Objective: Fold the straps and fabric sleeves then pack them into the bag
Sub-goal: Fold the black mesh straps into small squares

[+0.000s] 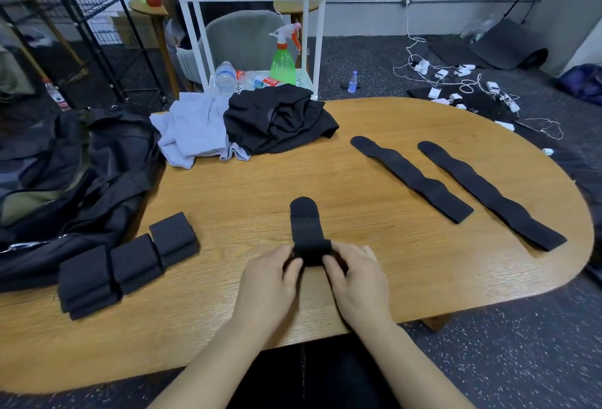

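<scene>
head view: left hand (272, 273) and right hand (353, 270) pinch the rolled near end of a strap (306, 229) at the table's (358, 187) front edge; its long axis runs straight away from them, both equally near.

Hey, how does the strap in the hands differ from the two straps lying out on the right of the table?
The strap in the hands is mostly rolled up, only its rounded end lying flat; the two straps on the right lie unrolled at full length. The left hand and right hand grip the first; nothing touches the others. All are black.
</scene>
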Tool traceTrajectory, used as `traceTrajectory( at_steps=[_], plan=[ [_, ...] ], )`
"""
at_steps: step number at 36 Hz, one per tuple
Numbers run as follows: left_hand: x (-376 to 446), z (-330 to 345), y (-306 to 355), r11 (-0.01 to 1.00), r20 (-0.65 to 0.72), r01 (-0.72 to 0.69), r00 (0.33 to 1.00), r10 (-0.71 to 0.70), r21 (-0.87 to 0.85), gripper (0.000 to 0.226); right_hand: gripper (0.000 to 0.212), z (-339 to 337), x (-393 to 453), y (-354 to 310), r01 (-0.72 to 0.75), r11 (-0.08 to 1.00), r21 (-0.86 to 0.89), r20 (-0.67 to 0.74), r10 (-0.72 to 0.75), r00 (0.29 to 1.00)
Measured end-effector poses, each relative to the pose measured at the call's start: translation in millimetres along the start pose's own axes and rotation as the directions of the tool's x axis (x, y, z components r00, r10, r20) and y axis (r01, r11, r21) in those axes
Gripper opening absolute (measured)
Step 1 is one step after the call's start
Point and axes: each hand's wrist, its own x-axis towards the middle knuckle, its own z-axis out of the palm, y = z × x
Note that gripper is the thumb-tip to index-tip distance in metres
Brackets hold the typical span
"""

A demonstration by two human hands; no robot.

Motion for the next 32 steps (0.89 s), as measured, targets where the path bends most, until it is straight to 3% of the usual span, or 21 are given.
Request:
traceTrajectory(
  at_steps=[9,19,22,27,32],
  plan=[
    [19,-2,2,0.995,0.011,0.095,0.995,-0.095,-0.004,0.017,0.032,5,17,-9,-0.073,0.985,-0.159,0.041,0.081,0.996],
    [29,-4,11,0.971,0.044,0.133,0.989,-0.144,0.197,0.029,0.035,6,21,-9,-0.044,0.967,-0.249,0.065,0.062,0.996],
    [28,-4,11,0.971,0.031,0.095,0.994,-0.104,0.218,0.032,0.033,8,22,-10,0.016,0.956,-0.293,0.059,0.001,0.998],
    [27,0,4,0.935,0.086,-0.14,0.989,0.118,0.325,0.036,0.024,13,24,0,0.282,0.848,-0.449,0.038,-0.297,0.954],
    [30,-3,2,0.926,0.226,-0.187,0.967,0.115,0.328,0.044,0.028,14,29,4,0.331,0.828,-0.452,0.101,-0.321,0.942]
  ],
)
